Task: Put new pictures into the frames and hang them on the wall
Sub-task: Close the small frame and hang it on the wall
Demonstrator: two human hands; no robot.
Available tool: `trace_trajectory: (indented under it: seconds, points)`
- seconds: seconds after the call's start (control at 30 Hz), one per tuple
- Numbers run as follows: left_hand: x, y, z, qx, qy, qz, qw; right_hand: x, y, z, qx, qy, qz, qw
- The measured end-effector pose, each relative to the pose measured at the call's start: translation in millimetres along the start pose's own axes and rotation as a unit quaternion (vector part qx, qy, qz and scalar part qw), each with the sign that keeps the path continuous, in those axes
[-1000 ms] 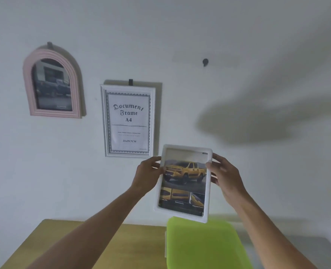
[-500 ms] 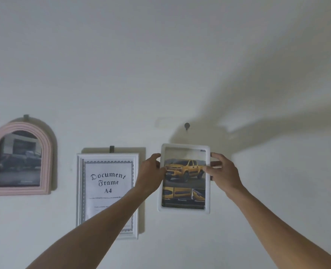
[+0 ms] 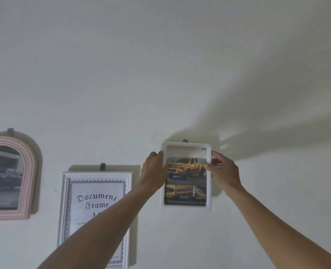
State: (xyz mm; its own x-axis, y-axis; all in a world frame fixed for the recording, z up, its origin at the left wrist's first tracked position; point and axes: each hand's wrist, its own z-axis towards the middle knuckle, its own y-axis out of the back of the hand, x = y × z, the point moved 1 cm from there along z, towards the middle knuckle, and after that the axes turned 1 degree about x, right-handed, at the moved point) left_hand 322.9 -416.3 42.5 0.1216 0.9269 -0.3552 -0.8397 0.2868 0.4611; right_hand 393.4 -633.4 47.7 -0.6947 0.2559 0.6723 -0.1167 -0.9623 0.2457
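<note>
Since half a second ago the white frame (image 3: 186, 175) has gone up the wall (image 3: 160, 74): its top edge, which sat below the dark hook (image 3: 185, 140), now reaches it, so only the hook's upper tip shows above the rim. Whether the frame actually hangs on the hook is hidden behind it. The left hand (image 3: 154, 167) grips the frame's left edge and the right hand (image 3: 223, 169) grips its right edge, thumbs lying over the front, the other fingers mostly out of sight behind. The frame stands upright against the wall, holding a picture of a yellow pickup with three smaller yellow views beneath; the small print under these and the dark tag at the top right corner are too blurred to read. To the left hangs a white document frame (image 3: 96, 210) reading "Document Frame", its next line partly covered by the left forearm and its lower edge cut off. Farther left, a pink arched frame (image 3: 27, 171) is cropped by the picture's edge; its image is dim, apparently a dark vehicle.
</note>
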Motion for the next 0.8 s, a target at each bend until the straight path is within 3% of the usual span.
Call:
trace_trajectory:
  seconds: [0.8]
  points:
    - [-4,-8,-6,-0.004,0.021,0.054,0.998,-30,-13,12,0.001,0.067,-0.017,0.998]
